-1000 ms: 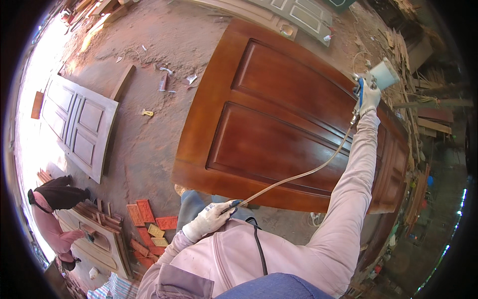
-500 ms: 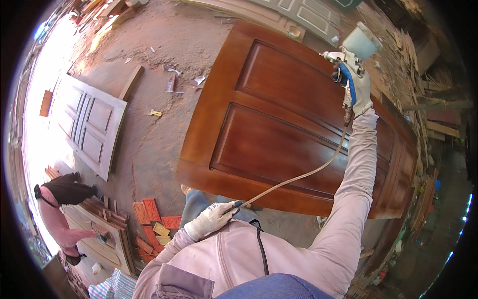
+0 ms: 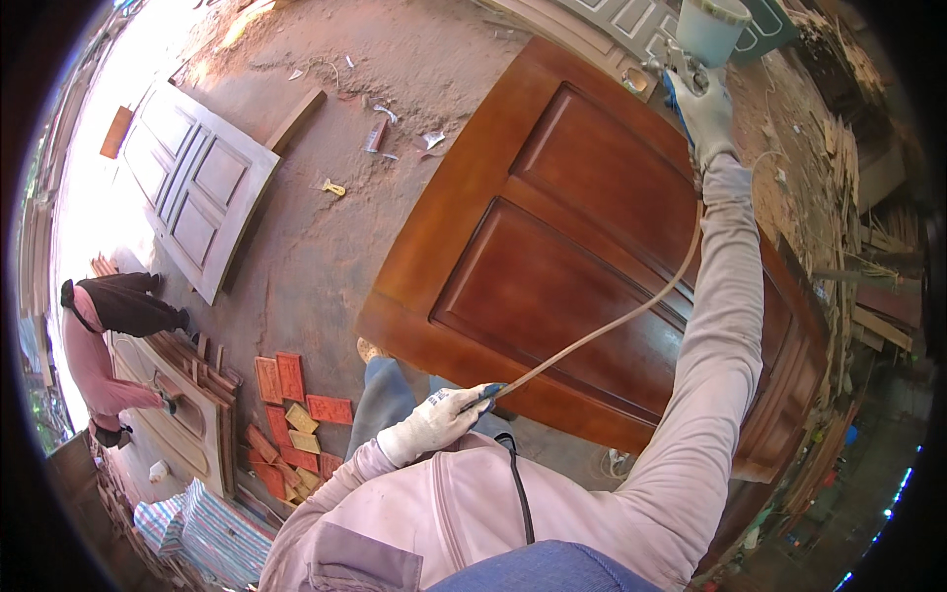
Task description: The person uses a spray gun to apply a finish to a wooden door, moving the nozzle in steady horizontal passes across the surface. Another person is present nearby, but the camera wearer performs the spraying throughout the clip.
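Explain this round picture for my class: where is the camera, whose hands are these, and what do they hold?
These are the gloved hands of a person, not a machine. A fisheye camera on the head looks down, so straight edges bend near the rim. The right hand grips a spray gun with a pale cup; the left hand holds its hose. In front is a reddish-brown panelled door. To the left are a grey panelled door, red and yellow rectangular pieces on the ground, and another person.
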A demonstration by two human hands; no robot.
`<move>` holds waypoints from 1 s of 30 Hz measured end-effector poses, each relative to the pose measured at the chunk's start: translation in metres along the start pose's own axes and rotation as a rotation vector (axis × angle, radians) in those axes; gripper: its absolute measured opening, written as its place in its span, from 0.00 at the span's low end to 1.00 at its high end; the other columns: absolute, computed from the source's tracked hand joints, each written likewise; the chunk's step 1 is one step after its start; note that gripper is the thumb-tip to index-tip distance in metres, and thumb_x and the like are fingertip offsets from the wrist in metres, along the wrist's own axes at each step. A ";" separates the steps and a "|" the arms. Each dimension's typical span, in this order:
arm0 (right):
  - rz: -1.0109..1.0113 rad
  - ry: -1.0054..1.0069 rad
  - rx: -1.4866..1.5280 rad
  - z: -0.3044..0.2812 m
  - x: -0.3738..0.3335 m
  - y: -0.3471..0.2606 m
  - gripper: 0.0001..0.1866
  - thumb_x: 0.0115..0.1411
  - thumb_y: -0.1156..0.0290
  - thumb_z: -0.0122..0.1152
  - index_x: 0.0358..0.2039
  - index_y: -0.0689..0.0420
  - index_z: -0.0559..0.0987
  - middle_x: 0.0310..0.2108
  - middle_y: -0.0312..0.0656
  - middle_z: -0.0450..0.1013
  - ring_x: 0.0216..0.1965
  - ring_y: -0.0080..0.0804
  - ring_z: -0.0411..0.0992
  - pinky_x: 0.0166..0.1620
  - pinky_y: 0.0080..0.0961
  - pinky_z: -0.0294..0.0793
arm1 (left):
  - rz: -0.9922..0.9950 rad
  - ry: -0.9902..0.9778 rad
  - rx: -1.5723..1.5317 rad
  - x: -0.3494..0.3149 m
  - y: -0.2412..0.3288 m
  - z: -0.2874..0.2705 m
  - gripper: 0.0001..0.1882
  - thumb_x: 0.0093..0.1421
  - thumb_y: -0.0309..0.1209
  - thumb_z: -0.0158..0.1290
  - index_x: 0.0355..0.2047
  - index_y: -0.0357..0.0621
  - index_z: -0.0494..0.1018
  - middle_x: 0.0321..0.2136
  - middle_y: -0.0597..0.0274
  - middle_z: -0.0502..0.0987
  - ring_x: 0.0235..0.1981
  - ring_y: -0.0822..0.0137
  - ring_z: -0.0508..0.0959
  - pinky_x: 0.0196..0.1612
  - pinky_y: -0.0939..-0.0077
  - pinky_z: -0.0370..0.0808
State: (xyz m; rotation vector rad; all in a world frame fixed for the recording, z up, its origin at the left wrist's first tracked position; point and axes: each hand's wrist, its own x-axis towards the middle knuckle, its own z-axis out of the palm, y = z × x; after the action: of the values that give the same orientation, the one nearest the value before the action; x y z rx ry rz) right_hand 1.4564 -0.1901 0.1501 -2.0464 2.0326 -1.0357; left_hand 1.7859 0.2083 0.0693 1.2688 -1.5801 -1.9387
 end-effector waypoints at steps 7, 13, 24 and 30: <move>0.241 -0.631 0.539 -0.069 -0.074 -0.050 0.16 0.60 0.64 0.64 0.45 0.59 0.79 0.32 0.36 0.79 0.27 0.21 0.76 0.27 0.18 0.74 | 0.002 -0.063 0.070 -0.001 -0.008 0.003 0.18 0.68 0.34 0.45 0.55 0.42 0.70 0.38 0.44 0.79 0.40 0.49 0.79 0.42 0.63 0.75; 0.162 -0.267 0.203 -0.051 -0.058 -0.030 0.14 0.62 0.64 0.62 0.46 0.57 0.79 0.33 0.37 0.80 0.28 0.20 0.76 0.30 0.18 0.73 | 0.059 -0.053 0.128 -0.001 -0.014 0.014 0.19 0.66 0.37 0.46 0.55 0.43 0.70 0.36 0.44 0.79 0.39 0.48 0.79 0.42 0.58 0.75; -0.016 -0.705 0.312 -0.090 -0.210 -0.094 0.18 0.56 0.80 0.63 0.49 0.65 0.77 0.41 0.44 0.79 0.38 0.24 0.76 0.40 0.22 0.74 | 0.054 0.031 0.326 -0.029 -0.042 0.016 0.18 0.66 0.40 0.48 0.53 0.52 0.74 0.35 0.54 0.81 0.39 0.55 0.80 0.42 0.63 0.75; -0.122 -1.171 0.395 -0.119 -0.248 -0.124 0.25 0.51 0.84 0.65 0.52 0.66 0.74 0.41 0.49 0.79 0.41 0.29 0.77 0.45 0.25 0.75 | 0.133 0.075 0.277 -0.031 -0.072 0.032 0.20 0.66 0.44 0.45 0.55 0.54 0.72 0.38 0.61 0.80 0.38 0.57 0.81 0.44 0.30 0.67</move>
State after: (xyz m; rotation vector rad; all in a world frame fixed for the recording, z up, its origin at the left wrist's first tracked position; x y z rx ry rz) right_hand 1.5295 0.0976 0.2042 -1.8363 1.0096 -0.0814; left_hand 1.7968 0.2736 0.0167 1.2849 -1.8916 -1.6163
